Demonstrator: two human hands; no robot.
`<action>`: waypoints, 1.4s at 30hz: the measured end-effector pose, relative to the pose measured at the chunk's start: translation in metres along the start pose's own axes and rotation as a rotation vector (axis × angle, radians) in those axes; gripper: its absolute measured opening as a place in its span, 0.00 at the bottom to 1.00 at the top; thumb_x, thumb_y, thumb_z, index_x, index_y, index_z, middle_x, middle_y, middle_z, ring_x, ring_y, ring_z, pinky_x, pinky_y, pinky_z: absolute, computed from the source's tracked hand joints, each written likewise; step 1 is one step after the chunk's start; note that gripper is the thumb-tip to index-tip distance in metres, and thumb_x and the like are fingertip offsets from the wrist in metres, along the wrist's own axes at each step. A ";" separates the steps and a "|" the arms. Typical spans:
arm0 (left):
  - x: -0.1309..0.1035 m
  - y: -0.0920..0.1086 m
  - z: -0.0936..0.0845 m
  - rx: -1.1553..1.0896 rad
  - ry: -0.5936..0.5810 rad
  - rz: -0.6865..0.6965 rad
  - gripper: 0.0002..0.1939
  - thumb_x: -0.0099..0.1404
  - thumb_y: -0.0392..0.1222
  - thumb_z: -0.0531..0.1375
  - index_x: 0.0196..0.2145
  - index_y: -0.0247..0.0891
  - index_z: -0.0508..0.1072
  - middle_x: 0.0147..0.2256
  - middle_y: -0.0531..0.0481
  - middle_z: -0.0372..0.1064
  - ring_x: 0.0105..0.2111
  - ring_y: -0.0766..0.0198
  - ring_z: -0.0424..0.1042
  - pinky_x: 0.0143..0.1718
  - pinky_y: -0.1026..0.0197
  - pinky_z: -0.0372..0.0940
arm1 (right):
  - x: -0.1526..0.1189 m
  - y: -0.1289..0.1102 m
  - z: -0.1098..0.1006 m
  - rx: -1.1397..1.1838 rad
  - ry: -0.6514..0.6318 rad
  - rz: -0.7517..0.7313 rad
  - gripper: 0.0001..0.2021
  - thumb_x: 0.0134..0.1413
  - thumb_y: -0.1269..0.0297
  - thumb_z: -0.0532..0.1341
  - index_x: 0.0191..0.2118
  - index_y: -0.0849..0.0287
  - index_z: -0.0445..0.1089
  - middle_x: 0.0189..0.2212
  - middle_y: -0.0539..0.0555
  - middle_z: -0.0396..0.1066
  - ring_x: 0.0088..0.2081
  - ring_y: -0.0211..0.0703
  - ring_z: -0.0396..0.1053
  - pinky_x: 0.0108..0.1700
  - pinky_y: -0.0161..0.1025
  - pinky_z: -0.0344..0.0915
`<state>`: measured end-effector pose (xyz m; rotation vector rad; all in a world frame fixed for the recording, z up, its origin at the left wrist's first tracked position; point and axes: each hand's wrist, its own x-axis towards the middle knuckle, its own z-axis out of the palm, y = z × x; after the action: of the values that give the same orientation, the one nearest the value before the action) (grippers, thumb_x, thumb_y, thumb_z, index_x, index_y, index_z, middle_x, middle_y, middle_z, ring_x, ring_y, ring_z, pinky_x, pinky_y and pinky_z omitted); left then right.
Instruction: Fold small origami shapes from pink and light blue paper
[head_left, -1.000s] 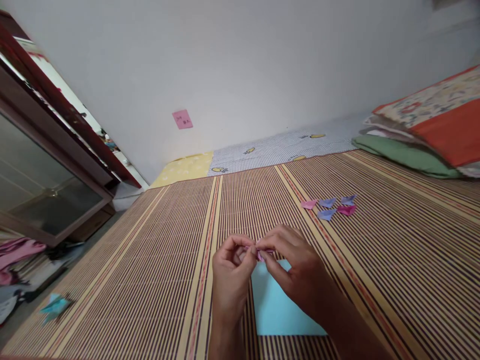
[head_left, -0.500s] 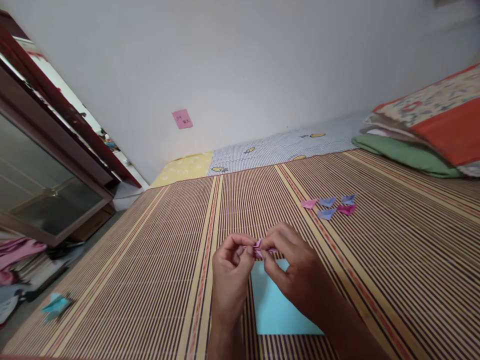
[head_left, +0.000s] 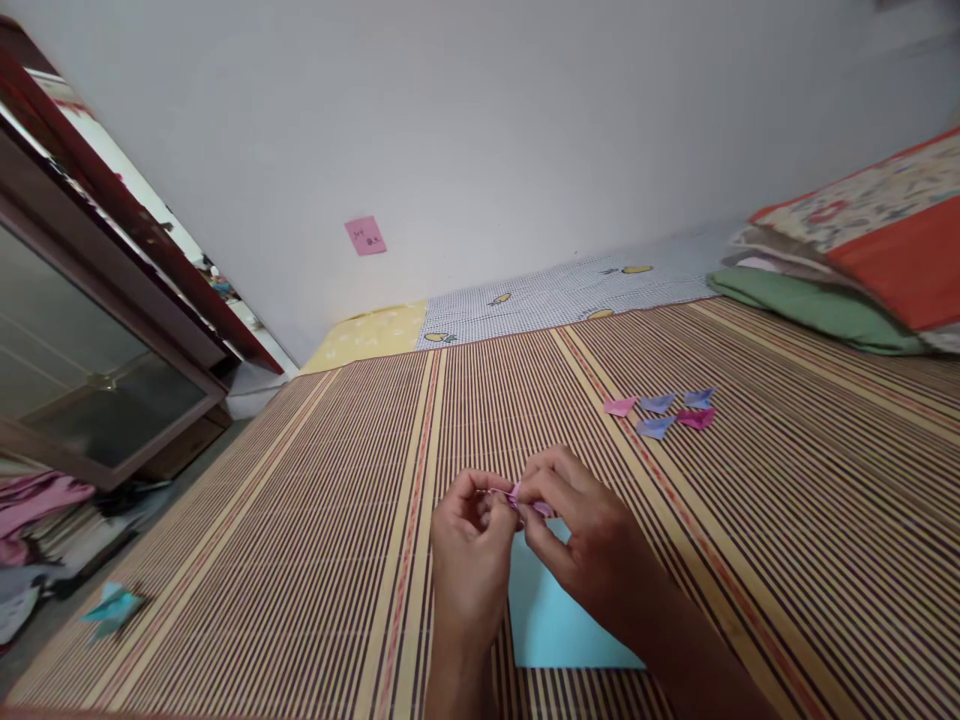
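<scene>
A small piece of folded pink paper (head_left: 541, 508) is pinched between both hands, mostly hidden by the fingers. My left hand (head_left: 472, 545) grips its left side with thumb and forefinger. On the other side, my right hand (head_left: 589, 520) closes thumb and fingertips on the paper. Below the hands lies a flat light-blue square sheet (head_left: 566, 620), partly covered by the right forearm. Several small folded paper shapes in pink, lilac and magenta rest farther off to the right, among them a magenta one (head_left: 697, 418) and a pink one (head_left: 620, 407).
The striped bamboo mat (head_left: 315, 520) spreads beneath everything. A folded turquoise paper piece (head_left: 112, 608) sits near its left edge. At the far right is a stack of bedding with a green pillow (head_left: 810, 305). A pink note (head_left: 365, 236) sticks to the wall.
Both hands stay on the pink paper and draw slightly closer together, the left shifting a little right. The fingertips now cover more of the paper.
</scene>
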<state>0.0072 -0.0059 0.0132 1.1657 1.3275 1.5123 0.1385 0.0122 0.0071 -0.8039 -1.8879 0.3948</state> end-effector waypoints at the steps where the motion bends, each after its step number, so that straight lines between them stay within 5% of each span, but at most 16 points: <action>1: 0.000 -0.001 0.001 0.018 0.007 0.001 0.01 0.59 0.35 0.63 0.30 0.38 0.74 0.25 0.54 0.69 0.25 0.65 0.67 0.30 0.63 0.65 | 0.000 0.000 0.000 0.002 -0.005 0.001 0.09 0.60 0.79 0.55 0.34 0.57 0.63 0.35 0.53 0.63 0.36 0.44 0.65 0.37 0.41 0.63; 8: 0.002 -0.001 -0.002 -0.091 0.057 -0.037 0.02 0.58 0.35 0.61 0.28 0.37 0.73 0.26 0.52 0.71 0.26 0.65 0.70 0.31 0.63 0.67 | 0.000 -0.001 0.002 0.032 -0.021 0.010 0.09 0.60 0.80 0.55 0.33 0.57 0.62 0.34 0.53 0.63 0.35 0.43 0.65 0.36 0.40 0.62; 14: 0.002 0.002 -0.001 0.011 -0.028 -0.034 0.03 0.53 0.34 0.63 0.29 0.37 0.73 0.24 0.54 0.70 0.25 0.66 0.69 0.28 0.65 0.64 | -0.001 0.001 0.002 0.015 -0.031 0.028 0.09 0.61 0.79 0.55 0.33 0.57 0.62 0.35 0.53 0.63 0.36 0.44 0.65 0.38 0.41 0.63; 29: 0.002 0.001 -0.004 -0.057 -0.007 -0.049 0.03 0.59 0.36 0.63 0.27 0.36 0.73 0.25 0.54 0.70 0.27 0.67 0.69 0.31 0.65 0.66 | -0.002 -0.001 0.003 0.017 0.017 0.068 0.10 0.55 0.80 0.54 0.32 0.57 0.60 0.33 0.52 0.62 0.35 0.44 0.64 0.37 0.41 0.62; 35: 0.002 -0.001 -0.013 -0.116 -0.123 -0.043 0.10 0.68 0.44 0.62 0.32 0.36 0.73 0.31 0.51 0.70 0.31 0.65 0.71 0.36 0.62 0.68 | 0.000 0.000 0.001 0.036 0.038 0.064 0.09 0.57 0.79 0.53 0.32 0.56 0.60 0.33 0.52 0.63 0.36 0.44 0.65 0.37 0.42 0.63; 42: 0.002 0.002 -0.017 -0.051 -0.196 -0.044 0.08 0.67 0.45 0.63 0.38 0.38 0.74 0.30 0.51 0.72 0.32 0.64 0.71 0.35 0.62 0.70 | -0.001 0.000 -0.003 0.043 0.046 0.052 0.09 0.58 0.78 0.54 0.32 0.57 0.61 0.34 0.53 0.63 0.36 0.44 0.66 0.37 0.41 0.63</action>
<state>-0.0096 -0.0082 0.0153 1.2113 1.1691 1.3560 0.1417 0.0114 0.0076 -0.8276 -1.8131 0.4443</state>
